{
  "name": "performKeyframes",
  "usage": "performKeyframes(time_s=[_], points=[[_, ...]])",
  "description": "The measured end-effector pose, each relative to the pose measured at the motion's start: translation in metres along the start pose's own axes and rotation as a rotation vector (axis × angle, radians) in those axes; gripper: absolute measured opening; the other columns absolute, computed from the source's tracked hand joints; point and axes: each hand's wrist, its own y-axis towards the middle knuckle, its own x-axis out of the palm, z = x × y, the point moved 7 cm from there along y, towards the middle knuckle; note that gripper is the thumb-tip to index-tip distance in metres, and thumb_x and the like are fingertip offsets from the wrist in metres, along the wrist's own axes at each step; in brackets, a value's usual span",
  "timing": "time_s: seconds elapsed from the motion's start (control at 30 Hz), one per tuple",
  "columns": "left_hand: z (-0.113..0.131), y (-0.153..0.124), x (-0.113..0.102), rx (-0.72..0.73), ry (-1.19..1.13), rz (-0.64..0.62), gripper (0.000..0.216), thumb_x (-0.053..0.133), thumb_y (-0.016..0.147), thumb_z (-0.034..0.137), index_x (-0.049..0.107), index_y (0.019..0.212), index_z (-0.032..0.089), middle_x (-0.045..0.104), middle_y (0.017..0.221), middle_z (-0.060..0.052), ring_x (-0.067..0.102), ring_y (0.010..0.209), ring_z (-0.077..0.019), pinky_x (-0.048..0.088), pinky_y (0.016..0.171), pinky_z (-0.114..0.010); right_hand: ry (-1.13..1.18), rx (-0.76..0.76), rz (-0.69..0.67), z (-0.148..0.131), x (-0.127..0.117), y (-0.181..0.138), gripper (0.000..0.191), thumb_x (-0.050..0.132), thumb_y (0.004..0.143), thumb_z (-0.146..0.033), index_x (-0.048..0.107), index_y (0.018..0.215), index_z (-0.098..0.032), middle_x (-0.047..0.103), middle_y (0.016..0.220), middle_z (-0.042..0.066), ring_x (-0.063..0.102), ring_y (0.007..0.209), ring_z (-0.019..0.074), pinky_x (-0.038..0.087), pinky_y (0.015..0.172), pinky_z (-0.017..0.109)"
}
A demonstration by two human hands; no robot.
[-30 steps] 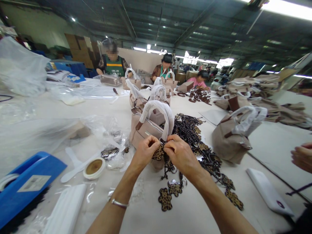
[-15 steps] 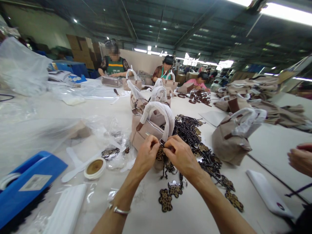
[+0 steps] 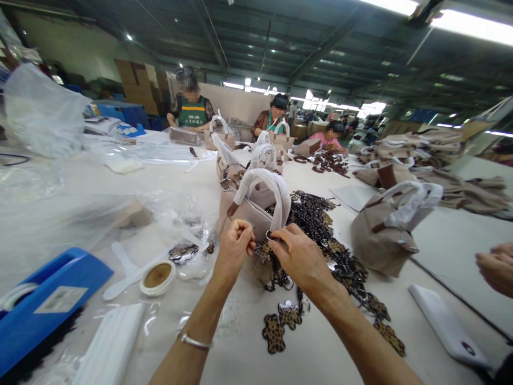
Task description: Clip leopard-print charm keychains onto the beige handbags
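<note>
A beige handbag (image 3: pixel 245 219) with white-wrapped handles (image 3: pixel 267 181) stands in front of me. Just at its near side, my right hand (image 3: pixel 300 254) pinches a small metal key ring (image 3: pixel 269 235). A leopard-print charm (image 3: pixel 263 251) hangs below, between my hands. My left hand (image 3: pixel 236 250) is closed in a pinch by the bag's front; what its fingertips hold is too small to make out. Right of the bag lies a heap of black braided cords (image 3: pixel 310 214) with leopard-print charms. Two bear-shaped charms (image 3: pixel 274 332) lie flat nearer to me.
On the left are a blue brush (image 3: pixel 56 299), a roll of tape (image 3: pixel 157 277) and clear plastic bags (image 3: pixel 100 214). Another beige bag (image 3: pixel 379 240) and a white phone-like slab (image 3: pixel 447 323) stand right. Another person's hand (image 3: pixel 497 270) is at the right edge; co-workers sit across the table.
My left hand has drawn slightly left, away from my right hand, and a gap has opened between them. The ring at my right fingertips now shows more clearly.
</note>
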Motion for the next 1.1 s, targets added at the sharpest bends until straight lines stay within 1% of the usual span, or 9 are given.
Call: performKeyframes(time_s=[0.2,0.3,0.37,0.5,0.73,0.8,0.87,1.0,1.1], points=[[0.000,0.005,0.009,0.002,0.238,-0.152,0.013,0.052,0.077,0.024,0.061,0.083,0.017,0.060,0.071,0.001,0.059,0.062,-0.0122,0.048,0.059,-0.024,-0.247,0.081,-0.068,-0.006,0.007,0.008,0.018,0.060,0.087,-0.038,0.063,0.082,-0.021,0.069,0.083,0.006,0.065,0.077,0.0217,0.039,0.061,0.028],[0.002,0.002,0.013,0.012,0.312,-0.222,0.013,0.051,0.075,0.019,0.062,0.082,0.018,0.062,0.073,0.001,0.059,0.065,-0.0134,0.047,0.063,-0.025,-0.279,0.087,-0.054,-0.004,0.011,0.008,0.013,0.065,0.083,-0.034,0.060,0.084,-0.021,0.069,0.082,0.005,0.065,0.076,0.0223,0.036,0.058,0.028],[0.005,0.002,0.012,0.055,0.389,-0.195,0.010,0.054,0.075,0.018,0.060,0.083,0.019,0.062,0.071,0.002,0.059,0.066,-0.0145,0.045,0.064,-0.025,-0.260,0.082,-0.023,-0.002,0.012,0.005,0.013,0.066,0.082,-0.033,0.060,0.088,-0.023,0.069,0.084,0.004,0.065,0.077,0.0213,0.034,0.058,0.028],[0.012,0.002,0.010,0.185,0.623,-0.047,0.013,0.054,0.076,0.013,0.055,0.086,0.022,0.065,0.075,0.001,0.061,0.072,-0.0170,0.041,0.068,-0.028,-0.199,0.080,-0.014,0.001,0.013,0.001,0.012,0.068,0.079,-0.030,0.060,0.086,-0.025,0.066,0.084,0.000,0.061,0.073,0.0173,0.032,0.057,0.026],[0.019,-0.012,0.027,0.281,1.089,-0.072,0.019,0.045,0.083,0.009,0.055,0.093,0.022,0.064,0.082,-0.007,0.061,0.081,-0.0250,0.037,0.067,-0.032,-0.066,0.071,-0.050,0.002,0.009,0.006,0.005,0.067,0.077,-0.022,0.062,0.077,-0.022,0.060,0.084,0.000,0.057,0.073,0.0139,0.037,0.065,0.025],[0.020,-0.011,0.030,0.314,1.073,-0.085,0.023,0.045,0.081,0.008,0.055,0.096,0.021,0.064,0.087,-0.008,0.061,0.087,-0.0257,0.039,0.071,-0.033,-0.020,0.063,-0.061,0.003,0.009,0.007,0.003,0.066,0.078,-0.020,0.063,0.076,-0.021,0.060,0.083,0.000,0.058,0.076,0.0144,0.039,0.070,0.024],[0.019,-0.007,0.031,0.317,0.944,-0.118,0.029,0.046,0.078,0.006,0.054,0.101,0.022,0.066,0.087,-0.006,0.061,0.089,-0.0240,0.040,0.075,-0.033,0.013,0.054,-0.065,0.004,0.009,0.007,0.003,0.064,0.081,-0.022,0.064,0.078,-0.021,0.060,0.083,0.001,0.058,0.078,0.0152,0.041,0.073,0.025],[0.012,0.000,0.028,0.222,0.631,-0.180,0.032,0.052,0.073,0.007,0.054,0.100,0.023,0.068,0.075,0.000,0.064,0.078,-0.0197,0.043,0.075,-0.031,0.025,0.030,-0.018,0.005,0.009,0.004,0.019,0.052,0.090,-0.024,0.064,0.077,-0.019,0.061,0.081,0.004,0.059,0.080,0.0168,0.042,0.076,0.027],[0.013,-0.002,0.028,0.224,0.455,-0.190,0.030,0.054,0.074,0.010,0.054,0.101,0.023,0.068,0.075,0.002,0.065,0.077,-0.0176,0.045,0.076,-0.030,0.059,0.024,0.057,0.004,0.008,0.000,0.020,0.049,0.090,-0.023,0.060,0.074,-0.019,0.062,0.078,0.004,0.059,0.077,0.0174,0.042,0.074,0.028]])
